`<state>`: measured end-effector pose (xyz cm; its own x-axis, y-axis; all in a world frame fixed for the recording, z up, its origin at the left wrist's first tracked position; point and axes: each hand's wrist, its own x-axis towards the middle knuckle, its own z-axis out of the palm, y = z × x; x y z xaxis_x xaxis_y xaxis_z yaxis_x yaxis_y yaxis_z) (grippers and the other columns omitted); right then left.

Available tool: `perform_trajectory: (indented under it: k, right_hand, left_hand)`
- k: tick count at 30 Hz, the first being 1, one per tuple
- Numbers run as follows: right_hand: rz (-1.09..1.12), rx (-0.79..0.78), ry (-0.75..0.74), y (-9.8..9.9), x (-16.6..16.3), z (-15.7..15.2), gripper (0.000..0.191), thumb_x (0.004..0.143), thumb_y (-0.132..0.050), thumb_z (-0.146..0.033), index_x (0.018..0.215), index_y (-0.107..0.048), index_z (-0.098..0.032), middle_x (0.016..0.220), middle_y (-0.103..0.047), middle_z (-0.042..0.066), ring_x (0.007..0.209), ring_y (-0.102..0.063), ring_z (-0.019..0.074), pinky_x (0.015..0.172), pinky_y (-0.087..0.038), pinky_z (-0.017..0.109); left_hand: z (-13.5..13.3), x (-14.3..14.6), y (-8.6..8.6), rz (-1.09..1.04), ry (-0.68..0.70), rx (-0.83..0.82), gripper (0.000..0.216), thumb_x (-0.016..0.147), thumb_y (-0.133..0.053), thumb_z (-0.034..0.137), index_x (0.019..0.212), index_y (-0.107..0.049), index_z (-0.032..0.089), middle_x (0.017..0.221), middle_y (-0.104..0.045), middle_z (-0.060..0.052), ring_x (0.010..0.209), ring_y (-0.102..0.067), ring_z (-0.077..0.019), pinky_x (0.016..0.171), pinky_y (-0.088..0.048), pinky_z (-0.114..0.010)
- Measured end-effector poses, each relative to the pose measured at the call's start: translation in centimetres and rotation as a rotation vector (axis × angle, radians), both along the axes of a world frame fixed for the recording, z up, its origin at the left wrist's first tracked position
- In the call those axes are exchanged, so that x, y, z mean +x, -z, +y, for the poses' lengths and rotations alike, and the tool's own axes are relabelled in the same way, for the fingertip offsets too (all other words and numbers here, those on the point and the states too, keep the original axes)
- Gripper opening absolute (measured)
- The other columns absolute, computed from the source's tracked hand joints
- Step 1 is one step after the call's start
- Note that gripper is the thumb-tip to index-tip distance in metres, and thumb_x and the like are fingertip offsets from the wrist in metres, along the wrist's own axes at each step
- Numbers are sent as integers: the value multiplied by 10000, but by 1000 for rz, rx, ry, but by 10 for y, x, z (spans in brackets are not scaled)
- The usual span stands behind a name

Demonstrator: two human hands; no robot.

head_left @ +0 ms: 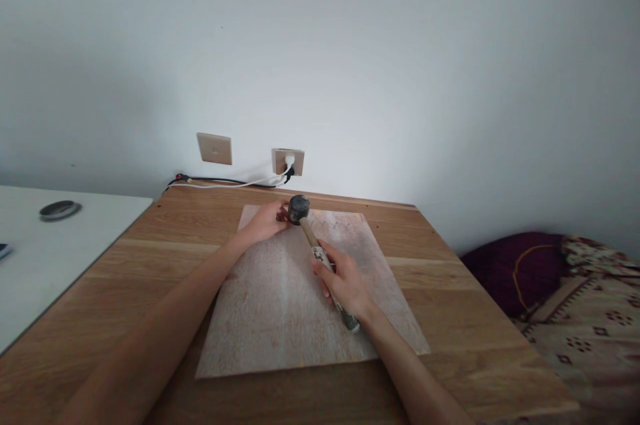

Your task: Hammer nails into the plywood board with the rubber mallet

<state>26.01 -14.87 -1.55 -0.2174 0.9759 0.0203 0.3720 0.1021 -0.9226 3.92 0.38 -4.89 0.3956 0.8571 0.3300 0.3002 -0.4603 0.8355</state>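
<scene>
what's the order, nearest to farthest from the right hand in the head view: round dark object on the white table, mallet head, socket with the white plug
1. Mallet head: ahead and slightly left of the right hand.
2. Socket with the white plug: farther ahead, on the wall.
3. Round dark object: far left, on the white table.

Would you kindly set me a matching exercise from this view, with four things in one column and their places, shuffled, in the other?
Things
1. mallet
2. thin board
3. white plug
4. purple fabric

Places
A. in the wall socket
B. beyond the right edge of the wooden tabletop
C. gripped by the right hand
D. flat on the wooden tabletop

Pairs: 1-C, 2-D, 3-A, 4-B
</scene>
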Motion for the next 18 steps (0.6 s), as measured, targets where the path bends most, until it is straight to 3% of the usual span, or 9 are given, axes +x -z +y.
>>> perform_trajectory:
  k: [9,18]
  right_hand:
    - [-9,-8,14,1,1,0,475,960,-552,-420,1359,-600,-167,570,-563,-75,357,-507,103,341,-408,184]
    - [0,-7,-1,0,1,-2,402,969,-555,-418,1280,-642,-179,585,-572,-71,349,-510,91,327,-401,168]
  left_hand:
    - [-1,-1,-3,47,-14,-24,488,731,-728,268,1200,-685,141,988,-801,-103,889,-759,-282,846,-586,-404]
    - [1,-1,-1,57,-31,6,442,716,-700,235,1150,-696,152,977,-784,-88,878,-739,-263,826,-571,-379]
